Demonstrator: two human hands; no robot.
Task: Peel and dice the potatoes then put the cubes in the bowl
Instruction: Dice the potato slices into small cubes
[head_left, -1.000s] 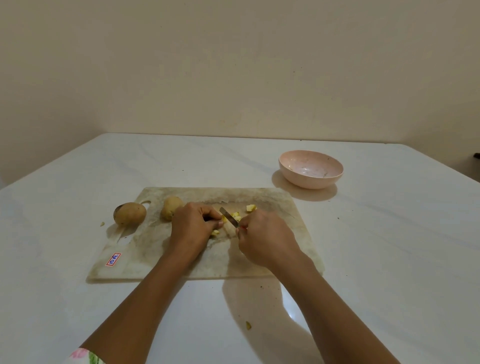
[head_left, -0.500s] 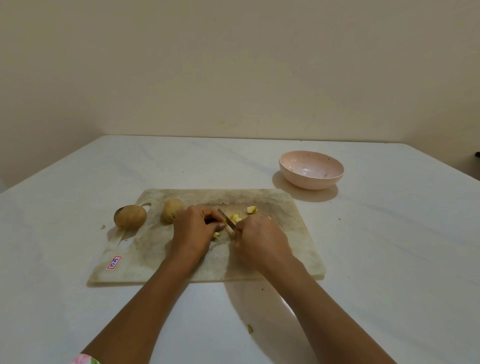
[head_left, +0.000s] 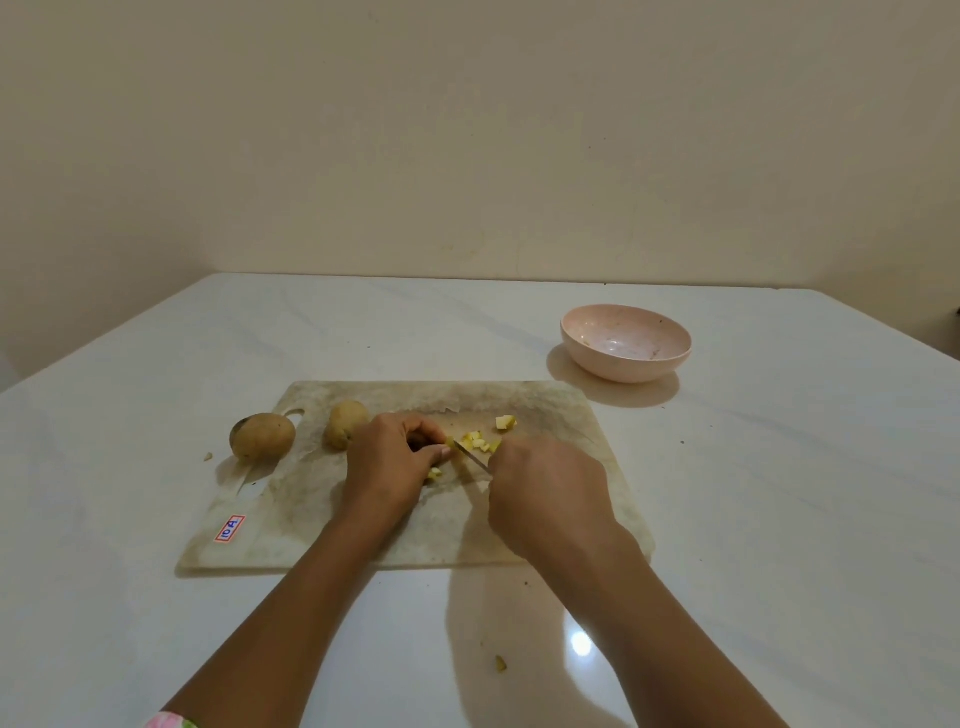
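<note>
My left hand curls over a piece of potato in the middle of the worn cutting board, mostly hiding it. My right hand grips a knife whose blade points up-left toward the left fingertips. Yellow potato cubes lie just behind the blade, with one more cube farther back. One unpeeled potato sits on the board's left part, another on the table beside the board's handle hole. The pink bowl stands at the back right.
A white table holds everything, with a beige wall behind it. A small potato scrap lies on the table near the front, another bit left of the outer potato. A red-bordered label marks the board's front left corner.
The knife blade has shifted slightly left and down toward the left fingertips. Both hands have stayed in nearly the same place on the board.
</note>
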